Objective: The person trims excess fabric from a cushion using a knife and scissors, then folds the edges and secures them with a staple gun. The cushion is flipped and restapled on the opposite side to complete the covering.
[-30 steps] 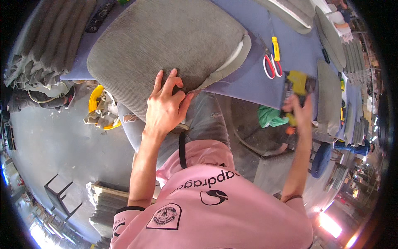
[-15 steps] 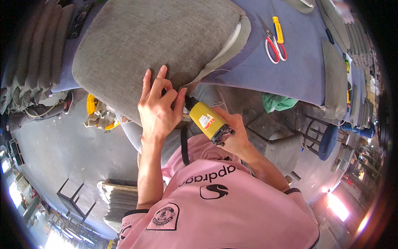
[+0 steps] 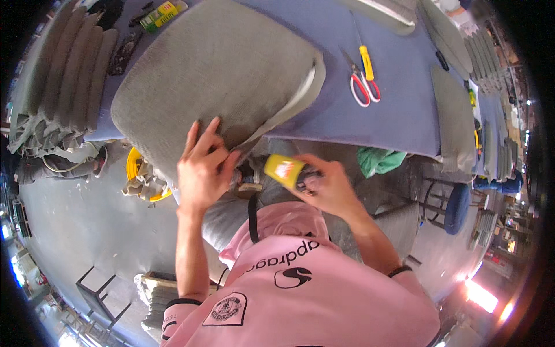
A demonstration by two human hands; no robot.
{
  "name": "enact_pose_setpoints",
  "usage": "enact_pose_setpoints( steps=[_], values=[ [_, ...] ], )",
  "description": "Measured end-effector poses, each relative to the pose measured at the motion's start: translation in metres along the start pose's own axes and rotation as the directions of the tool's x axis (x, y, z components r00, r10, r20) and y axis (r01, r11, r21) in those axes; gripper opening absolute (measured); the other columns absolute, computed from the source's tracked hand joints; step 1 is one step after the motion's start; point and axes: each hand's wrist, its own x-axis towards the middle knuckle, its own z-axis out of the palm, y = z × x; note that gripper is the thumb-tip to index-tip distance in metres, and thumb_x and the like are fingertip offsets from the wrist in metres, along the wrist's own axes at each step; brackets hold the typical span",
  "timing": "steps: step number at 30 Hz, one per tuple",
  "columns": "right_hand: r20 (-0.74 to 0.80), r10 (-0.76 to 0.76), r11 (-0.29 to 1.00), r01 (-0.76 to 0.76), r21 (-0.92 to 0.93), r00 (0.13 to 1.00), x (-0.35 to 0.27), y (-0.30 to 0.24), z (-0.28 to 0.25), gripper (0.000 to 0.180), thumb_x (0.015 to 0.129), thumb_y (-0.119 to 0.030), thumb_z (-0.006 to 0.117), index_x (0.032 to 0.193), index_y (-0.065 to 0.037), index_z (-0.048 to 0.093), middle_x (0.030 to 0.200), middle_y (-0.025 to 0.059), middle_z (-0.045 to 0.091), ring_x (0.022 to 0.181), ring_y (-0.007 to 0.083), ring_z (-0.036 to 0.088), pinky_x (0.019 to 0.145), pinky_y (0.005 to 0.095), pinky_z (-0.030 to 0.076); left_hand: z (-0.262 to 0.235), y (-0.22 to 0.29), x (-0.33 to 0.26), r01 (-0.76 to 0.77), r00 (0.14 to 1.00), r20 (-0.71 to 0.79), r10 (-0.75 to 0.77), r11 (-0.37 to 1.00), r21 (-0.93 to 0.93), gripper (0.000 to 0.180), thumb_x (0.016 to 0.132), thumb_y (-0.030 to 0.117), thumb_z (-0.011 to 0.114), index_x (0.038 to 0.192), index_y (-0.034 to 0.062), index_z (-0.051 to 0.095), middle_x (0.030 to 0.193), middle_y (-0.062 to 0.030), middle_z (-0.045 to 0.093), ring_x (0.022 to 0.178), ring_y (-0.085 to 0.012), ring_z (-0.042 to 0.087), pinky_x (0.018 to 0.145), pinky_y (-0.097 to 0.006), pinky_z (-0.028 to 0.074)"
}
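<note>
Change since earlier frames: right hand (image 3: 324, 188), which was out at the far right of the table a second ago and had come in beside the left by half a second ago, now sits close under the table edge with the yellow tool (image 3: 283, 170) pointed toward the left hand (image 3: 202, 168).
Tool travel: I read it as brought up to the cushion's near edge, nose aimed at the spot below the left fingertips.
Left hand: much as before, fingers spread flat on the near edge of the grey seat cushion (image 3: 219, 69), pressing fabric down over the rim.
Left grip: open-palmed press, nothing enclosed; thumb side curls toward the underside.
Right grip: wrapped closed around the yellow tool body; the trigger finger I cannot make out.
Meaning, my judgement: hold is set and the tool is presented, so fastening of the fabric at this edge looks about to be possible; no contact of tool nose and cushion confirmed, the nose is hidden behind the left hand.
Cushion position: lying on the blue table (image 3: 399, 115), near edge overhanging toward me, pale flap (image 3: 289, 107) of lining showing at its right side.
Cushion relative to grip: touching the left fingers; just beside and above the tool.
Scissors (image 3: 361, 87): red-handled, on the table, well apart to the right, beside a yellow-handled tool (image 3: 366, 62).
Stacked grey cushions (image 3: 63, 69): far left, untouched.
</note>
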Motion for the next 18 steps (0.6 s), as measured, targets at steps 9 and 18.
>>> enact_pose_setpoints(
  steps=[9, 18],
  values=[
    [-0.573, 0.161, 0.764, -0.469, -0.444, 0.804, -0.002, 0.157, -0.17, 0.047, 0.099, -0.033, 0.08, 0.133, -0.001, 0.073, 0.127, 0.0245, 0.078, 0.12, 0.0446, 0.074, 0.101, 0.0516, 0.057, -0.031, -0.008, -0.024, 0.145, 0.989, -0.001, -0.145, 0.987, -0.072, 0.013, 0.093, 0.008, 0.08, 0.085, 0.0006, 0.073, 0.119, -0.0168, 0.071, 0.144, -0.0428, 0.06, 0.129, -0.064, 0.035],
    [-0.088, 0.301, 0.885, -0.244, 0.396, 0.95, 0.031, 0.052, -0.014, 0.047, 0.111, -0.049, 0.065, 0.106, -0.004, 0.078, 0.083, 0.0073, 0.075, 0.072, 0.0169, 0.072, 0.065, 0.0327, 0.056, 0.058, -0.001, 0.07, -0.182, 0.975, 0.114, 0.191, 0.979, -0.087, 0.02, 0.099, 0.021, 0.076, 0.092, 0.0027, 0.071, 0.17, -0.0196, 0.048, 0.162, -0.0435, 0.038, 0.133, -0.062, 0.028]
  ],
)
